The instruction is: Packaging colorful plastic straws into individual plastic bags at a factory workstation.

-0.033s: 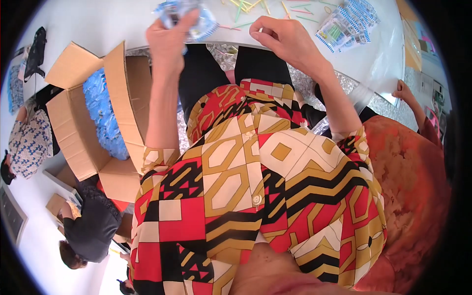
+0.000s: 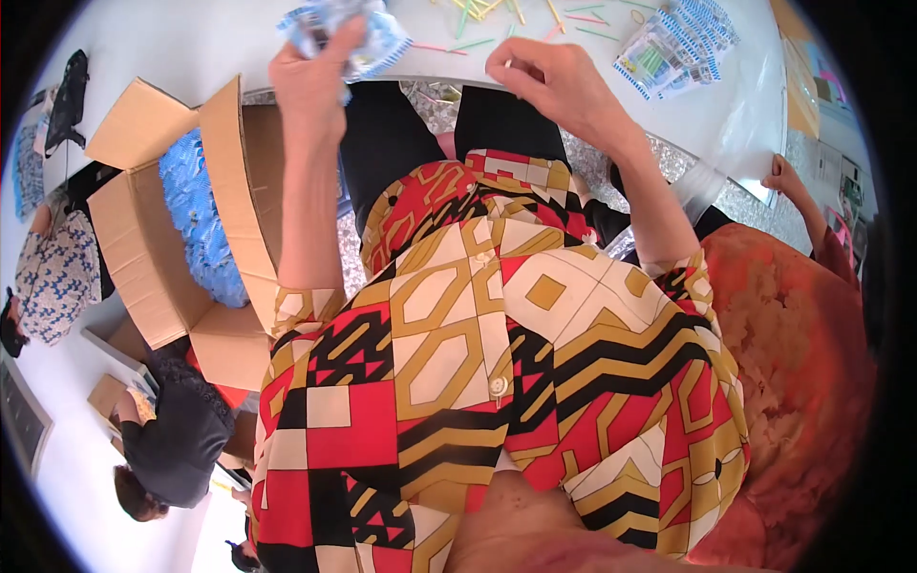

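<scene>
My left hand (image 2: pixel 310 86) is closed around a bunch of blue-and-white printed plastic packets (image 2: pixel 382 43), held over the near edge of the white table (image 2: pixel 401 65). The packets are smeared by motion and partly cut off at the picture's top. My right hand (image 2: pixel 554 81) hovers at the table edge, its fingers curled in toward the thumb; whether anything small is between them cannot be seen. Beyond and between the hands lie loose thin sticks (image 2: pixel 470 45) in yellow, green and pink. Right of my right hand, a fanned pile of similar packets (image 2: pixel 673 53) rests on the table.
An open cardboard box (image 2: pixel 143 234) with many blue packets (image 2: pixel 199 215) inside stands left of my left forearm. Close on my right sits a person in orange-red clothing (image 2: pixel 793 353), whose hand (image 2: pixel 783 180) is at the table corner. Other people (image 2: pixel 177 439) work at the far left.
My left hand has shifted a little left and toward me with the packets. My right hand has come slightly toward me, its fingers still curled.
</scene>
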The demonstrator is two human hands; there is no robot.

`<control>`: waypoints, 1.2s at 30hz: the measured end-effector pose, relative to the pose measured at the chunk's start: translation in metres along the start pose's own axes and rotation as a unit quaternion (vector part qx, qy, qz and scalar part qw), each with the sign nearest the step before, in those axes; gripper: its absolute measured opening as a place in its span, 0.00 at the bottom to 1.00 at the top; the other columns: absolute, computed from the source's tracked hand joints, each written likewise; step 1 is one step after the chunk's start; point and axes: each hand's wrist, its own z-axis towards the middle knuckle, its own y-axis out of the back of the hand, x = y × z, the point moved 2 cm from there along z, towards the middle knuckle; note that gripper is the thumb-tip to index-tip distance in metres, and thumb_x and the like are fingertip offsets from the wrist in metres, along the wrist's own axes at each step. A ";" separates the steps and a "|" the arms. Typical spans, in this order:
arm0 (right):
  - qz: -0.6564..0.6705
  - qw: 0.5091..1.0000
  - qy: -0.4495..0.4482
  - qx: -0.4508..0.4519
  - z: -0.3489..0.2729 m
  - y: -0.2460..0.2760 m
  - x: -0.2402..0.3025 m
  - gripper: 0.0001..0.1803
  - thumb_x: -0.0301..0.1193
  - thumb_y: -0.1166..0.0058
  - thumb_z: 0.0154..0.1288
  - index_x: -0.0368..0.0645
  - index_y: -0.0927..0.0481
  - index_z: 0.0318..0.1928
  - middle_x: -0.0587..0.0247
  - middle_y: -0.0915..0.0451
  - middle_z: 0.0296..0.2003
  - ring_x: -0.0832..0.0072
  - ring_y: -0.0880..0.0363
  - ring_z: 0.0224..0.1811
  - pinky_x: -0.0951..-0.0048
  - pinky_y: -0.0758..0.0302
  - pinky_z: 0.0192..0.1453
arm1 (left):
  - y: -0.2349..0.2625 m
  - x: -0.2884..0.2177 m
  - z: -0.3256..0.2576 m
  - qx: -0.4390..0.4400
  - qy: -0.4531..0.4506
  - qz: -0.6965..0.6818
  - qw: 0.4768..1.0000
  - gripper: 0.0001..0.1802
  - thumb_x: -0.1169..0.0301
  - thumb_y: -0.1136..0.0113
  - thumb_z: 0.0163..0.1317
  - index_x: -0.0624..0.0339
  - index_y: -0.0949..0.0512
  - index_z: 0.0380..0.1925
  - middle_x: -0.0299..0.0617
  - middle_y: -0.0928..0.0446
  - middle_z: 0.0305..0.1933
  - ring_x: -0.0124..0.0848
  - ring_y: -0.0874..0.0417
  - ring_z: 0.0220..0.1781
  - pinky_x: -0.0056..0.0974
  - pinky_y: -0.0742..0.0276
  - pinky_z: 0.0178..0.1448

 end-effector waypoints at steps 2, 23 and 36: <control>0.143 0.989 -0.016 0.041 -0.006 -0.029 -0.015 0.10 0.32 0.49 0.63 0.39 0.23 0.40 0.57 0.23 0.23 0.73 0.23 0.24 0.77 0.26 0.34 | 0.023 -0.001 0.006 -0.036 -0.020 0.004 0.999 0.15 0.77 0.32 0.50 0.64 0.22 0.40 0.39 0.20 0.39 0.27 0.19 0.39 0.32 0.22 0.42; 0.041 0.981 0.019 0.190 -0.020 -0.116 -0.012 0.10 0.29 0.52 0.57 0.39 0.23 0.38 0.49 0.20 0.30 0.52 0.21 0.34 0.58 0.26 0.38 | -0.056 -0.055 -0.067 0.027 0.027 -0.008 0.999 0.14 0.79 0.34 0.51 0.65 0.21 0.39 0.36 0.20 0.37 0.23 0.21 0.36 0.30 0.25 0.42; 0.180 0.981 0.055 -0.053 0.002 0.105 0.032 0.11 0.31 0.47 0.60 0.41 0.20 0.41 0.60 0.18 0.31 0.74 0.20 0.31 0.73 0.25 0.37 | -0.068 -0.104 -0.075 0.002 0.041 -0.059 0.997 0.12 0.79 0.36 0.53 0.64 0.22 0.39 0.35 0.20 0.37 0.22 0.21 0.36 0.30 0.25 0.43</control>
